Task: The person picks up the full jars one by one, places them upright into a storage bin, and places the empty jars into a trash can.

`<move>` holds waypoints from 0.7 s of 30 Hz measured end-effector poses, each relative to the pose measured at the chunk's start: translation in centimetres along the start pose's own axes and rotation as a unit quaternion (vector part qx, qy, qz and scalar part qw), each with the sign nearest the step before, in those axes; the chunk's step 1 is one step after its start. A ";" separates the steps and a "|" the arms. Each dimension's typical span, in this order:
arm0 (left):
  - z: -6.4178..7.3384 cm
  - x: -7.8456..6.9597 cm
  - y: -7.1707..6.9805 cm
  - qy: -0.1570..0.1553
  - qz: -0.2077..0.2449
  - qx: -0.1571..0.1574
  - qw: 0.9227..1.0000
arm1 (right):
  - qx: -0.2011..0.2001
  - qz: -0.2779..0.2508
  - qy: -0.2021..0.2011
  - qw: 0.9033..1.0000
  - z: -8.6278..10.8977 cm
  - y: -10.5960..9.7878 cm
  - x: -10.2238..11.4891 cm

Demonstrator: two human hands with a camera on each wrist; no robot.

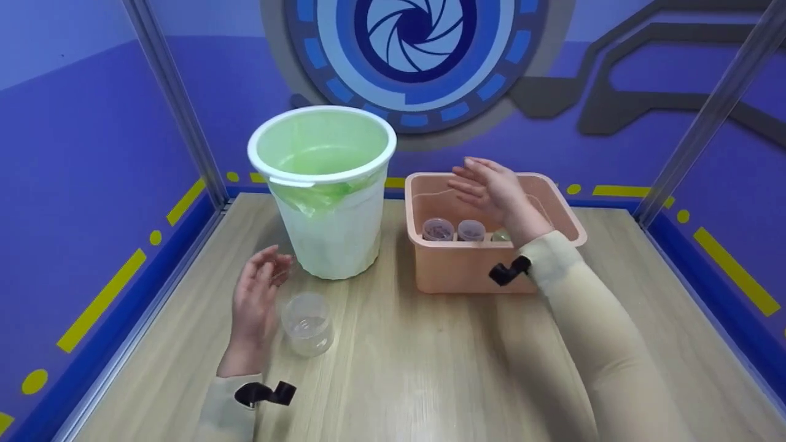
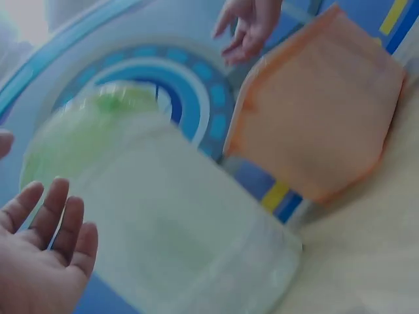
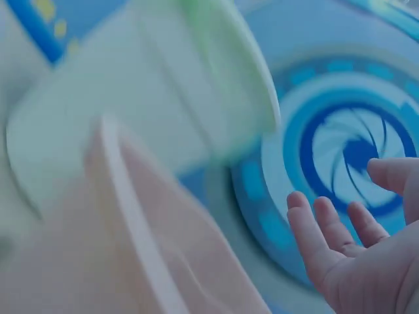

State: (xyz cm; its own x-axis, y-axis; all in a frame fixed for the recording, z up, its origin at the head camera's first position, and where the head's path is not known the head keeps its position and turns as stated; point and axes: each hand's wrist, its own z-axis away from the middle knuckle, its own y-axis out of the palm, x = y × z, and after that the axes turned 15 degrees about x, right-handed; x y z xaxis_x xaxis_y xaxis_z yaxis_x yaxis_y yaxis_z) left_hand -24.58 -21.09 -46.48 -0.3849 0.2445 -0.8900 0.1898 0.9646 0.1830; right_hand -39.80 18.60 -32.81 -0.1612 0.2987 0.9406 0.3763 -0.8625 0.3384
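Observation:
My left hand point(image 1: 255, 301) hovers beside a clear plastic cup point(image 1: 309, 334) on the table, holding nothing; its fingers are loosely bent. In the left wrist view, those fingers point(image 2: 64, 232) show spread before the white bin. Over the pink tub point(image 1: 473, 267) is my right hand point(image 1: 494, 190), with nothing in its grasp. The right wrist view shows its fingers point(image 3: 308, 229) apart and slightly bent. Inside the tub stand a small cup with dark contents point(image 1: 438, 229), a second small cup point(image 1: 471, 231) and a greenish item point(image 1: 501, 236) partly hidden by my right wrist.
A tall white bin point(image 1: 334, 230) with a green liner point(image 1: 325, 156) stands at the back left, close to the tub. Blue panels point(image 1: 92, 153) and metal posts point(image 1: 178, 98) bound the wooden table point(image 1: 393, 362).

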 end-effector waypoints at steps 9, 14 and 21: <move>1.9 4.0 -4.6 -0.072 0.045 0.173 0.981 | 0.043 -0.068 0.032 0.996 -2.5 7.6 -1.6; 2.3 5.1 -5.2 -0.150 0.021 0.210 0.966 | 0.032 -0.065 0.045 0.996 -3.8 10.7 -2.1; 2.8 5.6 -5.8 -0.228 0.013 0.219 0.949 | 0.000 -0.053 0.041 0.998 -5.0 12.7 -2.3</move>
State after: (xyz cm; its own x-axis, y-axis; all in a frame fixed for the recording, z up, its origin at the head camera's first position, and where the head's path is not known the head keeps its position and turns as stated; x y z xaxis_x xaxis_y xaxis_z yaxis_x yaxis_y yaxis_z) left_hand -25.28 -25.62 -53.72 0.0377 0.1041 -0.9939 0.5888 0.8013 0.1062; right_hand -39.20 4.91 -30.78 -0.2743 0.3538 0.8942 0.3532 -0.8278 0.4358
